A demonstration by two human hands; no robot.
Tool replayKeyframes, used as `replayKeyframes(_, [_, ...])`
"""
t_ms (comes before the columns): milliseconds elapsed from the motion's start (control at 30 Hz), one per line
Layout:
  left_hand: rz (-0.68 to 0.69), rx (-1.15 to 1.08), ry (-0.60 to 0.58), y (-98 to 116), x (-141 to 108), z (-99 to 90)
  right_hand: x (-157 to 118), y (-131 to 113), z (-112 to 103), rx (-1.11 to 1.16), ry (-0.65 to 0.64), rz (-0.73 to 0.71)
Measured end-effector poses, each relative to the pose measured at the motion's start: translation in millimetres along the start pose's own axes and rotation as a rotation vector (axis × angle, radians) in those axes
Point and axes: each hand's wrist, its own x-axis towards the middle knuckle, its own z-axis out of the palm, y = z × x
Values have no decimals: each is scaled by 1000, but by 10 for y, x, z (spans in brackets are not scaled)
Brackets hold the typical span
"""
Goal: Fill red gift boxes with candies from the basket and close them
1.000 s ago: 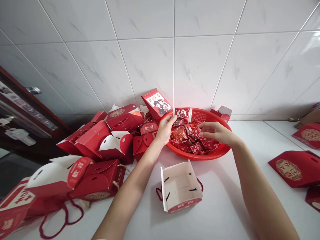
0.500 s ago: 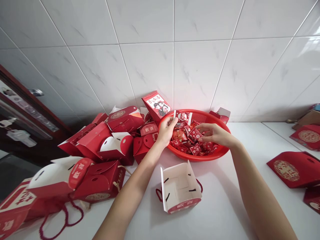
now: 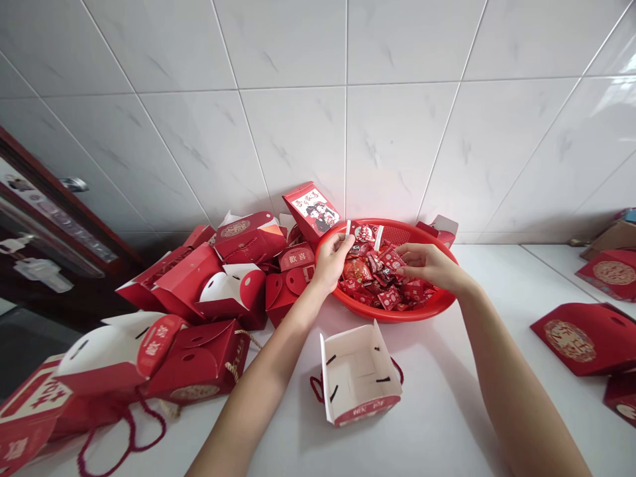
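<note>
A red plastic basket [image 3: 397,315] against the tiled wall holds many small red wrapped packets [image 3: 370,275]. At its left rim, my left hand [image 3: 334,260] pinches the edge of a red packet with white ends [image 3: 364,233]. My right hand [image 3: 427,265] reaches over the basket's right side, its fingertips closed on a small red packet [image 3: 394,259]. In front of the basket stands an open box [image 3: 358,377], white inside and red outside, with dark red cord handles and nothing in it.
Several red boxes, some with open flaps [image 3: 233,291], crowd the left side up to the wall. A printed red box [image 3: 314,209] leans behind the basket. More red boxes [image 3: 581,338] lie at the right edge.
The fingers of my right hand have drawn together on a small packet, which has shifted slightly up and to the right. My left hand has hardly moved.
</note>
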Motion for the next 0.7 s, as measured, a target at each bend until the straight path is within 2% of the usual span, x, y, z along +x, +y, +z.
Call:
replayKeyframes(333, [-230,-116,-29,131,14,0,25,9,1,-53,-8,-18])
replayKeyframes(700, [-201,-135,-20,139,-29,29,-71,-181,23,82,170,-84])
